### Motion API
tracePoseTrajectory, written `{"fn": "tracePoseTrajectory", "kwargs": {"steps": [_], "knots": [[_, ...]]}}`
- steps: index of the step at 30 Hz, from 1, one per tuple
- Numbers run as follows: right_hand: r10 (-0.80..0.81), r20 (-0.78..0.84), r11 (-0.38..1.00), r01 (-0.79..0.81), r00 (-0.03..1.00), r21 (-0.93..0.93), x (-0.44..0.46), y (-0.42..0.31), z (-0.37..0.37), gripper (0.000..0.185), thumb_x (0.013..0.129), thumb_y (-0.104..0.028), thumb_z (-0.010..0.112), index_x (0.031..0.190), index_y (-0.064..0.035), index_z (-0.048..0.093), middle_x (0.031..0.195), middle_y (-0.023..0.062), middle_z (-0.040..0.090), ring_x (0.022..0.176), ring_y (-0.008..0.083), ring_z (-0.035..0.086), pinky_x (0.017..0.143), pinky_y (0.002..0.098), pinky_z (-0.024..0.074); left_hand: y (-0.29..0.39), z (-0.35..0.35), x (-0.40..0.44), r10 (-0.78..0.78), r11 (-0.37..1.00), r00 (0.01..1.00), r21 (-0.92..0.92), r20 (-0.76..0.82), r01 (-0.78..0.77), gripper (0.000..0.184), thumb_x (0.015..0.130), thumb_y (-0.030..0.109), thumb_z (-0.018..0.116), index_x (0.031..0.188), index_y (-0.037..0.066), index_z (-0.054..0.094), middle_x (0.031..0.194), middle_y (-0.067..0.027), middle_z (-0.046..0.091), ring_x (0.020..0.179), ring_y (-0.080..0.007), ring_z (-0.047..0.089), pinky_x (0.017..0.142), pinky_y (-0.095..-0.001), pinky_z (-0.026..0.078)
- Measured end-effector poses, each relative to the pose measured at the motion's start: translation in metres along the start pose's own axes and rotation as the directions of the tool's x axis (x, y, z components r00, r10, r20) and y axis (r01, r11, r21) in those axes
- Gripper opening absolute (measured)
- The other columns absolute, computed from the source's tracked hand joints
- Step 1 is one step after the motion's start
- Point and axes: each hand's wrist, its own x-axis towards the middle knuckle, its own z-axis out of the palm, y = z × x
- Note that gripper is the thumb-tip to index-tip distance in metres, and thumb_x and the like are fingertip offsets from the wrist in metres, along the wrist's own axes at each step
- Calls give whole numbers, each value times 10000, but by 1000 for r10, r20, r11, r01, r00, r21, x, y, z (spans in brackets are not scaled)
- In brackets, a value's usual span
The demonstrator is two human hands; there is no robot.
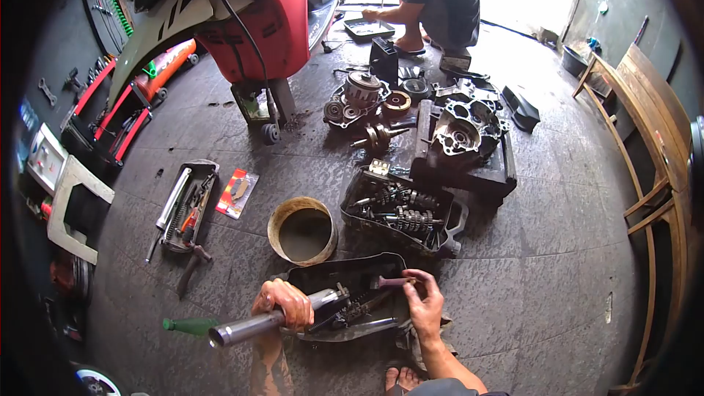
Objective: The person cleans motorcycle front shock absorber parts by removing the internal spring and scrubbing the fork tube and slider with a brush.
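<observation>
My left hand is wrapped round a shiny metal tube, probably a fork tube, which slants over the left side of a black tray. In my right hand is a small brush with a reddish-brown handle, pinched between thumb and fingers. Its dark head points left over the tray and is hard to make out. Inside the tray lie a dark spring and slim metal rods. A green bottle rests on its side, left of the tube.
Beyond the tray stand a round tub and a bin of gears. An engine case sits on a stand. At left are a toolbox and hammer. A motorcycle and a crouching person are farther back.
</observation>
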Motion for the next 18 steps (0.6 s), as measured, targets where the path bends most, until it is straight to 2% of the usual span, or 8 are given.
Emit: {"fn": "tracePoseTrajectory", "kwargs": {"steps": [1,3,5,7,8,11,14,18], "knots": [[-40,-123,983,61,992,171,-5,-6,2,286,836,4,628,1117,14,578,1085,117,619,1092,199,572,951,310,435,-3,1,0,-5,1000,1000,-5,-28,5,653,969,448,370,521,8,548,473,-146,534,396,-253,520,484,-386,479],[-226,-163,970,238,960,54,-14,-38,-4,278,829,25,611,1105,21,571,1153,148,580,1169,265,527,1006,350,399,-3,10,6,-49,994,991,92,-123,60,671,970,471,357,517,10,538,473,-148,529,409,-252,520,510,-387,485],[-277,37,949,268,960,167,-17,-56,-1,309,797,30,644,1099,9,583,1167,146,568,1206,283,500,1019,368,389,-8,6,14,-92,992,992,78,-85,99,716,972,518,315,513,5,511,492,-156,533,428,-257,521,528,-392,484],[-409,262,909,367,874,196,-10,-76,10,436,743,-6,717,1157,-15,581,1143,134,567,1156,288,522,985,362,411,-13,4,19,-164,985,979,39,-122,169,700,982,490,304,520,2,499,520,-159,532,451,-270,519,580,-413,490],[-477,319,879,441,819,183,-5,-97,16,495,717,-37,747,1183,-36,579,1124,129,563,1107,290,532,952,364,426,-19,-5,24,-179,983,981,16,-80,181,678,980,485,310,536,6,496,513,-153,517,449,-272,510,577,-428,484],[-611,382,785,595,693,175,12,-164,35,594,669,-108,796,1222,-81,579,1068,119,550,977,289,538,855,382,458,-17,5,39,-301,947,936,63,-182,316,526,959,394,429,570,42,472,547,-119,526,473,-246,511,551,-402,479],[-698,418,686,710,582,158,25,-183,50,573,662,-103,797,1196,-103,590,1043,124,540,953,299,535,826,389,463,-21,-2,36,-406,914,888,-73,-217,400,377,926,348,507,683,60,495,615,-82,531,561,-204,532,580,-373,475],[-680,410,712,680,608,173,21,-188,70,366,697,6,707,1054,-35,634,965,102,573,852,222,595,766,330,483,-19,-7,32,-318,905,892,178,-321,387,225,913,287,534,845,74,514,710,-45,543,648,-162,543,620,-325,471]]}}
